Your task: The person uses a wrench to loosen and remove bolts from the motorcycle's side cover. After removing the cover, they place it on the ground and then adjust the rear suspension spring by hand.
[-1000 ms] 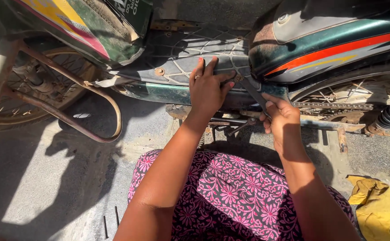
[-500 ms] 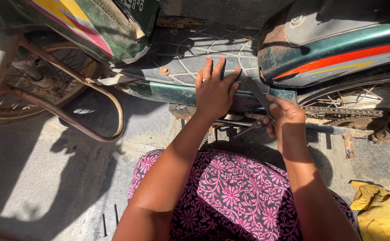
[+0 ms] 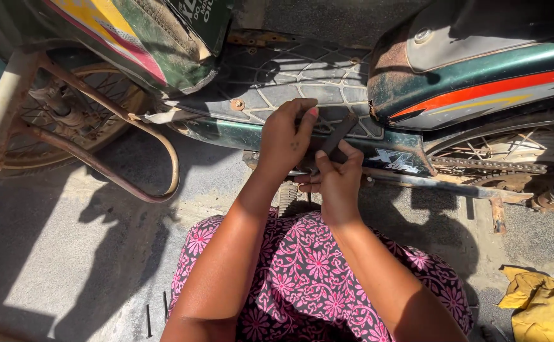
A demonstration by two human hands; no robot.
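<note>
Gripping a dark flat metal wrench (image 3: 339, 134) mid-frame, the right hand (image 3: 336, 182) closes around it; left hand (image 3: 285, 138) rests half-curled on the green scooter's patterned footboard (image 3: 277, 79).

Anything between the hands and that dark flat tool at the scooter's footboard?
Nothing visible. The right hand already grips the dark flat tool, and the left hand rests beside it on the footboard.
</note>
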